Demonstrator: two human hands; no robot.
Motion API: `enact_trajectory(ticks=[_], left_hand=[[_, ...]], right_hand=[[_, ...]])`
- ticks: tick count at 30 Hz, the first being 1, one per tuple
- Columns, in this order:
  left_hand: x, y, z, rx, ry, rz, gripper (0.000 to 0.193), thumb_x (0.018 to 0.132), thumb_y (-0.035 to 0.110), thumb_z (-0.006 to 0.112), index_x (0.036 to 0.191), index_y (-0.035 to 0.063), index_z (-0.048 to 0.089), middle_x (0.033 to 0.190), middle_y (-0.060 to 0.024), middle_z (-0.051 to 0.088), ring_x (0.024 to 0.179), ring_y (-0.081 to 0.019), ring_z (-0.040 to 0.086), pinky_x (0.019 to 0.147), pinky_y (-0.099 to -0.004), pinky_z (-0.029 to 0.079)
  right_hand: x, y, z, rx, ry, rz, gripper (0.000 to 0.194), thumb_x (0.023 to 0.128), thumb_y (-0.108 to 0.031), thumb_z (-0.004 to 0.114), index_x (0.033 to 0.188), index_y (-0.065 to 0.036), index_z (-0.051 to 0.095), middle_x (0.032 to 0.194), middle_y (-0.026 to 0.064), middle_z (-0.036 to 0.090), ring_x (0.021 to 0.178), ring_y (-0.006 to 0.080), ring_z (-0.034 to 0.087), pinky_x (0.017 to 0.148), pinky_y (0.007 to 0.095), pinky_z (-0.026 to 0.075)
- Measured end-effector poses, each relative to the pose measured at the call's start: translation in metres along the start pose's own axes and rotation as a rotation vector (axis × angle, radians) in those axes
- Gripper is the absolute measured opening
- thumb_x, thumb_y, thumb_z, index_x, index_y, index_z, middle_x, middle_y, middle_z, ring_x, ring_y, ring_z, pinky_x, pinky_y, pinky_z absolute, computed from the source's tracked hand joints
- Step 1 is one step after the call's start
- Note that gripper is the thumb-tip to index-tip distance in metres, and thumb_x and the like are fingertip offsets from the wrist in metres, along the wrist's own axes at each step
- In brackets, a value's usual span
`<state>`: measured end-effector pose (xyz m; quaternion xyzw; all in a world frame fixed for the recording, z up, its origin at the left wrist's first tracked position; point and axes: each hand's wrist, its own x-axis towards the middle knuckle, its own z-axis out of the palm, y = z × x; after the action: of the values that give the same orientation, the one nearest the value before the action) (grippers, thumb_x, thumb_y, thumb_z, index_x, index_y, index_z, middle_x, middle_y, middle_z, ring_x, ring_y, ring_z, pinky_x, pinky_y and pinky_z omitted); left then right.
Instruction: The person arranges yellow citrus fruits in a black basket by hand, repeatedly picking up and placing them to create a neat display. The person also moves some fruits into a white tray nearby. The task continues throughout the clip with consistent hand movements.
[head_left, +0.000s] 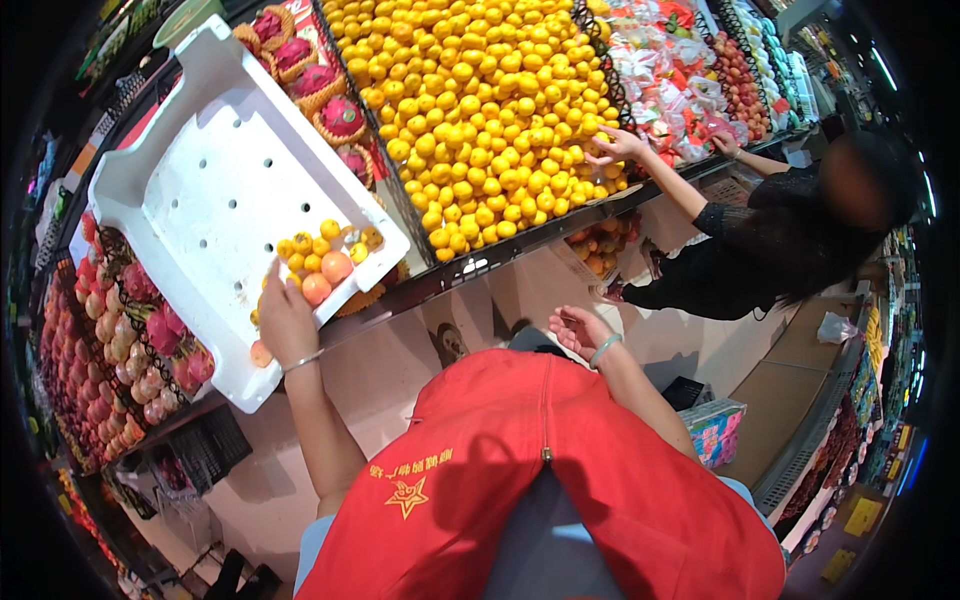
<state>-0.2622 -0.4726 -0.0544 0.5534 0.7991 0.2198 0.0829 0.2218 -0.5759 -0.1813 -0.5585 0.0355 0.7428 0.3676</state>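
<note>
A white plastic crate (225, 210) rests tilted on the fruit display at the left. In its near right corner lie several small yellow-orange mandarins (303, 243) and a few larger reddish-orange fruits (337, 265). My left hand (288, 319), with a bracelet at the wrist, reaches across the crate's near wall beside this fruit. Its fingertips are partly hidden, so whether it grips the wall or a fruit is unclear. My right hand (579, 331) hangs empty before my red vest (480, 450), palm turned up and fingers loosely bent apart.
A large heap of mandarins (480, 112) fills the display ahead, beside dragon fruit (341, 116) in foam nets. At the right another person (765, 225) reaches towards the mandarins and bagged goods (667, 82). The display's dark front edge (480, 264) runs before me. A shelf (780, 397) stands at right.
</note>
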Motion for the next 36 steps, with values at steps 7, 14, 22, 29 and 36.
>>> enact_trajectory(ticks=[7, 14, 22, 29, 36], left_hand=[[-0.001, 0.002, 0.001, 0.064, 0.052, 0.037, 0.036, 0.100, 0.019, 0.057, 0.134, 0.0101, 0.066, 0.111, -0.0221, 0.073, 0.099, -0.0380, 0.070, 0.086, -0.0435, 0.054], [-0.003, -0.002, -0.012, 0.225, -0.114, -0.032, 0.038, 0.098, 0.025, 0.061, 0.132, 0.0094, 0.068, 0.116, -0.0220, 0.072, 0.106, -0.0372, 0.070, 0.092, -0.0439, 0.054], [-0.098, 0.073, 0.008, 0.189, 0.453, 0.386, 0.039, 0.095, 0.020, 0.065, 0.131, 0.0061, 0.065, 0.110, -0.0172, 0.071, 0.088, -0.0357, 0.070, 0.074, -0.0427, 0.057], [-0.235, 0.025, 0.113, 0.313, -0.493, 0.336, 0.042, 0.087, 0.034, 0.073, 0.121, 0.0116, 0.066, 0.105, -0.0144, 0.071, 0.096, -0.0349, 0.071, 0.081, -0.0456, 0.058], [-0.287, -0.102, 0.157, 0.389, -0.869, -0.175, 0.053, 0.083, 0.042, 0.077, 0.127, 0.0122, 0.071, 0.124, -0.0182, 0.072, 0.117, -0.0347, 0.068, 0.099, -0.0442, 0.054]], right_hand=[[0.001, -0.003, -0.053, 0.100, -0.008, -0.067, 0.022, 0.101, -0.025, 0.064, 0.109, -0.005, 0.066, 0.104, 0.0112, 0.073, 0.093, 0.0206, 0.072, 0.078, 0.0313, 0.061], [-0.016, 0.012, -0.137, 0.223, 0.096, -0.107, 0.021, 0.100, -0.025, 0.065, 0.107, -0.006, 0.067, 0.105, 0.0111, 0.074, 0.095, 0.0227, 0.072, 0.079, 0.0333, 0.059], [-0.016, 0.049, -0.209, 0.310, 0.224, -0.026, 0.020, 0.099, -0.024, 0.064, 0.109, -0.006, 0.065, 0.109, 0.0132, 0.074, 0.094, 0.0235, 0.074, 0.075, 0.0321, 0.061], [0.012, 0.061, -0.218, 0.270, 0.221, 0.006, 0.021, 0.099, -0.025, 0.064, 0.110, -0.007, 0.064, 0.111, 0.0125, 0.074, 0.097, 0.0233, 0.073, 0.076, 0.0329, 0.060], [0.024, 0.070, -0.233, 0.155, 0.176, 0.030, 0.024, 0.099, -0.028, 0.064, 0.112, -0.008, 0.063, 0.111, 0.0120, 0.074, 0.096, 0.0225, 0.074, 0.075, 0.0325, 0.060]])
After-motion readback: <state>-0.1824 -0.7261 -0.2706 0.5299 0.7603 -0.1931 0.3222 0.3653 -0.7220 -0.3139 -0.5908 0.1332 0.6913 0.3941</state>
